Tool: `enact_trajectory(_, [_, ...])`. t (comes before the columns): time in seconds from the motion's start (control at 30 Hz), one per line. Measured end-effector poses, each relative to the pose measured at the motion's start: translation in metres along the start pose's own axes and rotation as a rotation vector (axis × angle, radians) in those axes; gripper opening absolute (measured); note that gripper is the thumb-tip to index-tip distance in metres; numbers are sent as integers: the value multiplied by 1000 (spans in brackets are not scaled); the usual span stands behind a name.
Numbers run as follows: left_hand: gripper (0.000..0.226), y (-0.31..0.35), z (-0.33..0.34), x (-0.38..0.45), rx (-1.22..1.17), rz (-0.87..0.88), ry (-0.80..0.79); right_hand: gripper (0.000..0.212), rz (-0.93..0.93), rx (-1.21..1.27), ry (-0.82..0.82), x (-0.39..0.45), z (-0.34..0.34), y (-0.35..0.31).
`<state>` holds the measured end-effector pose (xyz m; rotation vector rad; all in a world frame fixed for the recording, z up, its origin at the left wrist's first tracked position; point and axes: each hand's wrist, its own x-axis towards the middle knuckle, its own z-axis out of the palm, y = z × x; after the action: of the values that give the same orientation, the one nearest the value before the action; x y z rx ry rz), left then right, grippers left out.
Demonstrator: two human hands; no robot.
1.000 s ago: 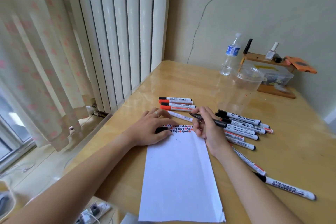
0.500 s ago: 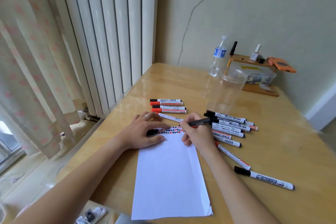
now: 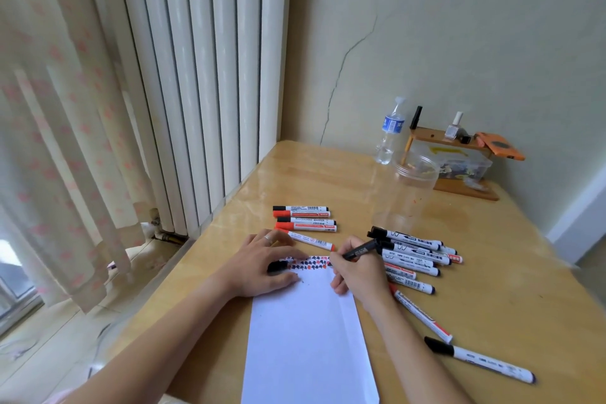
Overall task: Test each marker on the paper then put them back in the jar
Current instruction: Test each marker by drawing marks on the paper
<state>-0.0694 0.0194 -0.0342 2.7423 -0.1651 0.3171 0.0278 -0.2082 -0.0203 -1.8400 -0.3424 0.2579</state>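
Right grip (image 3: 355,272) pinches a black marker (image 3: 359,251), tip on the paper (image 3: 308,331) by rows of red and black marks; left grip (image 3: 262,264) lies flat, holding nothing.

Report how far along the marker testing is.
Done: two rows of red and black marks top the white paper sheet. In hand: right hand writes with a black marker; left hand steadies the sheet. Left: the clear plastic jar holds no markers.
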Motion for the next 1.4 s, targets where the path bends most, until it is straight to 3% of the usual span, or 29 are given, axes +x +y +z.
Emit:
enact_trajectory(0.53, [40, -1, 0, 1, -36, -3, 5, 17, -43, 4, -61, -4, -6, -6])
enact_trajectory(0.7, [40, 0, -1, 1, -43, -2, 0, 22, -31, -46, -2, -7, -2, -7])
enact_trajectory(1.4, [45, 0, -1, 1, -55, -17, -12, 17, -11, -82, -23, -8, -1, -6])
